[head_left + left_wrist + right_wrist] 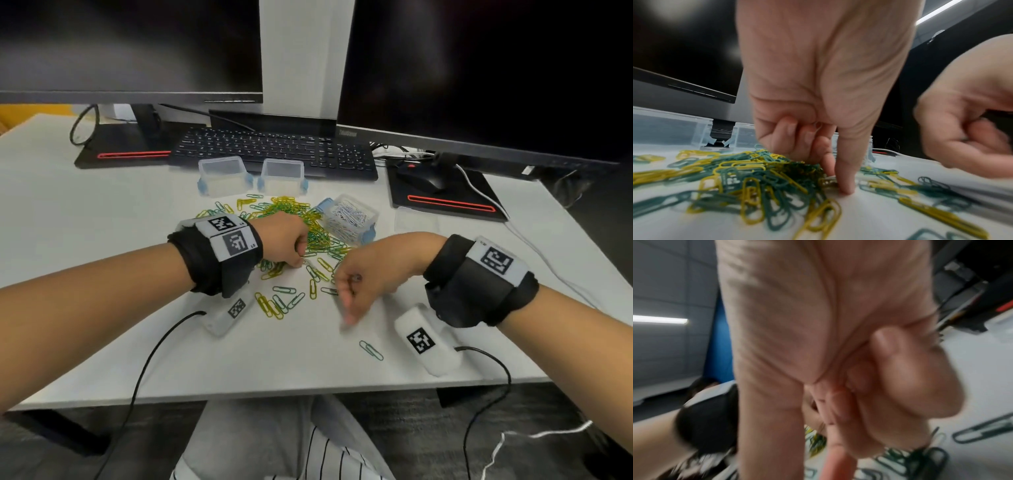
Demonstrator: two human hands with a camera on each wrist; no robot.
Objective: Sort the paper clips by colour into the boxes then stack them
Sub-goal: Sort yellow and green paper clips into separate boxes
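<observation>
In the head view, a white worktop fills the middle of the frame. A heap of yellow and green clips lies at centre, with loose ones scattered below it and a lone green clip lower right. Two empty clear boxes stand side by side above the heap, just in front of a keyboard. A third box, holding silver clips, sits at the heap's right edge, tilted. The left hand is down on the heap, fingers curled under. The right hand is just right of it, blurred, fingers curled loosely; whether it holds a clip cannot be told here.

In the left wrist view, the left hand comes down from the top centre. Its thumb and forefinger reach to the worktop and pinch a silver clip at the heap's near edge; the other fingers are folded into the palm, where a bit of silver wire shows. The right hand is at the right edge, blurred, half closed.

In the right wrist view, the right hand fills the frame, blurred. Its outer fingers are folded, the forefinger points down, and nothing held can be made out. Green clips lie at lower right.
</observation>
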